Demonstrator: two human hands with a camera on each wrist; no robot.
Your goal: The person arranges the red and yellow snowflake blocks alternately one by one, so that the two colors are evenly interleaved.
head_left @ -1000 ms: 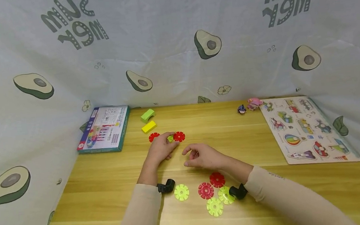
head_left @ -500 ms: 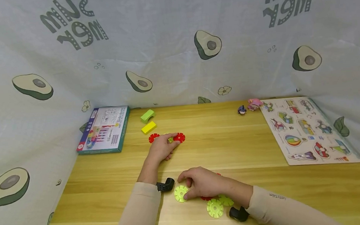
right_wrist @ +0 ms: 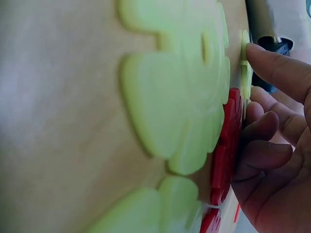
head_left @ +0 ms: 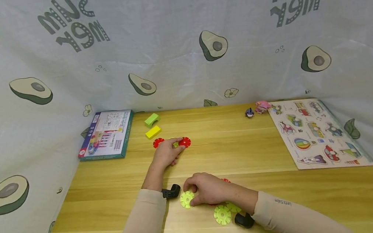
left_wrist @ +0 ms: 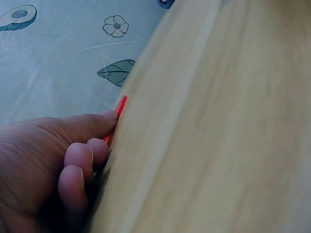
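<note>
In the head view my left hand (head_left: pixel 167 153) reaches to a row of notched plastic discs. Its thumb and index finger pinch a red disc (head_left: pixel 185 142); in the left wrist view the thumb touches that red disc (left_wrist: pixel 120 105). A yellow-green disc (head_left: pixel 175 144) shows partly under the fingers, and another red disc (head_left: pixel 158 142) lies to the left. Nearer the front, my right hand (head_left: pixel 209 189) holds a yellow-green disc (head_left: pixel 186 199) by its edges, on the table. Under and beside that hand lie more discs, including a yellow-green one (head_left: pixel 222 215) and a partly hidden red one (right_wrist: pixel 227 145).
Behind the left hand are a yellow block (head_left: pixel 153 132) and a green arched block (head_left: pixel 151 120). A boxed set (head_left: pixel 106 135) lies at the left edge. Small figures (head_left: pixel 262 106) and a picture puzzle board (head_left: pixel 319 134) occupy the right back. A printed cloth hangs behind the table.
My right hand has come down toward the front and left, from mid-air onto the yellow-green disc. The left hand stays at the row, its thumb now closer to the red disc.
</note>
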